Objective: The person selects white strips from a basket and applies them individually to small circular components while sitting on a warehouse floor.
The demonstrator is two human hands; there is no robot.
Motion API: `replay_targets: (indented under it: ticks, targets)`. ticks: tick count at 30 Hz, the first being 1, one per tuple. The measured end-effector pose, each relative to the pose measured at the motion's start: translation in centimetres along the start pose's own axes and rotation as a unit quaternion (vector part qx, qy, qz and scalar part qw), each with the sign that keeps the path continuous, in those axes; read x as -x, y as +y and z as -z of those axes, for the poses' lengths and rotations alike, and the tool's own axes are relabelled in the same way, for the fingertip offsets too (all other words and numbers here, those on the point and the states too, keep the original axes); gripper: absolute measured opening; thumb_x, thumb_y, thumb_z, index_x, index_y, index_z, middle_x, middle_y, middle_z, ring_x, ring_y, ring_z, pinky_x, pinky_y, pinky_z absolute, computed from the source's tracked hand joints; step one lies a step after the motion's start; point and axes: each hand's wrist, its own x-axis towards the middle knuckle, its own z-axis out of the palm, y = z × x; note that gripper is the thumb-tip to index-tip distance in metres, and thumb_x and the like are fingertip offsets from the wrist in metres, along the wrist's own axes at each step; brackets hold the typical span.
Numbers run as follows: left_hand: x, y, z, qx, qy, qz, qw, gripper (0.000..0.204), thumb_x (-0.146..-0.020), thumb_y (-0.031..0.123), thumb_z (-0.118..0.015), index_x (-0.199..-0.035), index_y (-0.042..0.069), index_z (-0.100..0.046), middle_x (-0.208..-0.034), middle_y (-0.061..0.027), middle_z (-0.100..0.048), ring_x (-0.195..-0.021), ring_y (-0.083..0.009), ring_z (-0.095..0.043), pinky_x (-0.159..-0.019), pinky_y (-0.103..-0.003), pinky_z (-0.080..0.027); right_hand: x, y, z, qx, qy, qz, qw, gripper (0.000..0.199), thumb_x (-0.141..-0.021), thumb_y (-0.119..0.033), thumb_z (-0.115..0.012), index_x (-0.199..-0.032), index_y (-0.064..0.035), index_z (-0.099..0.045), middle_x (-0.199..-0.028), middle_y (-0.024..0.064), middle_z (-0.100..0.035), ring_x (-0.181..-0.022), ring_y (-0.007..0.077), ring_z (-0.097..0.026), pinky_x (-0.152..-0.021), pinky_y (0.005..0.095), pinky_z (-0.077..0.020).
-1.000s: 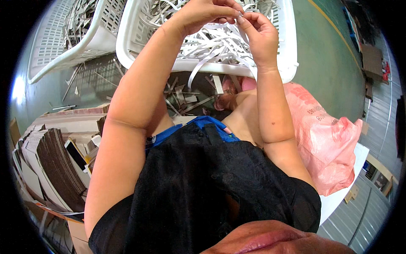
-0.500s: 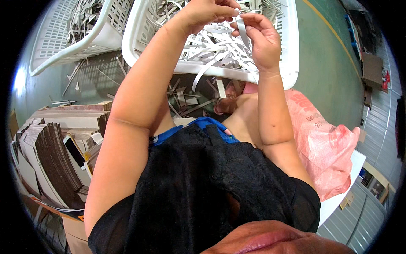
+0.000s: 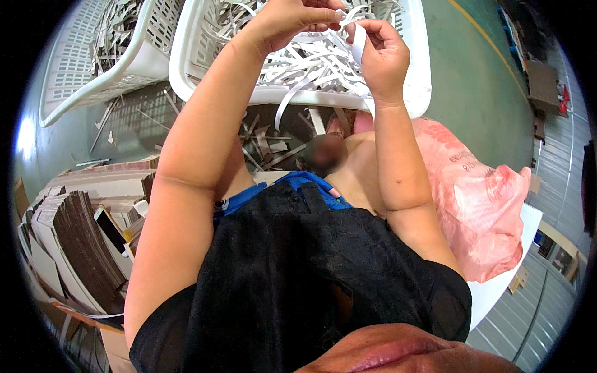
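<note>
Head view: right hand (image 3: 382, 53) raised over a white plastic basket (image 3: 415, 93), fingers curled and pinched on a white paper strip (image 3: 359, 43) standing upright between thumb and fingertips. Left hand (image 3: 286, 18) just beside, near the top edge, fingers bent and closed on the same strip's upper end. Below both, a heap of loose white paper strips (image 3: 298, 65) filling the basket, one hanging over its near rim. Further out, a second white basket (image 3: 118, 68) at left, a pink plastic bag (image 3: 479, 199) at right, stacked cardboard (image 3: 74, 242) at lower left.
</note>
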Motion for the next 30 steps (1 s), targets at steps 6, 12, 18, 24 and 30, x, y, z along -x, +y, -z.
replay_targets:
  ticks: [6, 12, 18, 24, 30]
  targets:
    - [0.0, -0.5, -0.6, -0.025, -0.02, -0.059, 0.998, 0.019, -0.082, 0.007, -0.072, -0.097, 0.001, -0.061, -0.088, -0.0052, -0.066, -0.079, -0.0132, -0.065, -0.076, -0.027, -0.053, 0.0, 0.4, 0.0, -0.041, 0.035, -0.051, 0.997, 0.01, -0.087, -0.005, -0.067, -0.091, 0.0003, -0.06, -0.081, 0.0075, -0.066, -0.074, 0.0101, -0.063, -0.065, 0.0224, -0.0515]
    - [0.4, -0.5, -0.8, -0.043, -0.042, -0.052, 0.997, 0.012, -0.084, 0.007, -0.069, -0.092, 0.001, -0.064, -0.081, -0.0038, -0.067, -0.077, -0.0121, -0.064, -0.074, -0.026, -0.053, 0.0, -0.6, -1.1, -0.072, 0.013, -0.003, 0.997, 0.009, -0.088, 0.001, -0.06, -0.096, -0.0009, -0.063, -0.085, 0.0054, -0.064, -0.071, 0.009, -0.059, -0.063, 0.0203, -0.0483]
    - [0.3, 0.1, 0.3, -0.017, -0.02, 0.026, 0.999, 0.018, -0.082, 0.01, -0.071, -0.095, 0.001, -0.063, -0.083, -0.005, -0.066, -0.074, -0.0131, -0.064, -0.072, -0.025, -0.052, -0.1, -0.5, -0.2, -0.124, -0.099, -0.024, 0.987, 0.019, -0.085, 0.007, -0.055, -0.101, 0.003, -0.064, -0.096, 0.0078, -0.067, -0.089, 0.0122, -0.064, -0.082, 0.0255, -0.0516]
    - [-0.2, -0.2, 0.8, 0.043, -0.006, 0.018, 0.999, 0.02, -0.08, 0.008, -0.071, -0.097, 0.001, -0.063, -0.085, -0.0053, -0.065, -0.078, -0.0138, -0.065, -0.072, -0.025, -0.053, -0.1, -0.4, 0.1, -0.073, -0.105, -0.02, 0.992, 0.02, -0.086, 0.003, -0.062, -0.106, 0.0033, -0.061, -0.099, 0.0096, -0.067, -0.094, 0.0148, -0.065, -0.083, 0.0254, -0.0521]
    - [-0.2, 0.0, 0.7, 0.012, 0.0, -0.015, 1.0, 0.019, -0.081, 0.006, -0.07, -0.098, 0.001, -0.063, -0.085, -0.0047, -0.065, -0.076, -0.0128, -0.064, -0.07, -0.025, -0.052, 0.1, 0.4, -0.3, -0.097, -0.075, 0.022, 0.992, 0.018, -0.093, -0.009, -0.06, -0.106, 0.0036, -0.059, -0.095, 0.0099, -0.068, -0.085, 0.014, -0.065, -0.077, 0.0251, -0.0532]
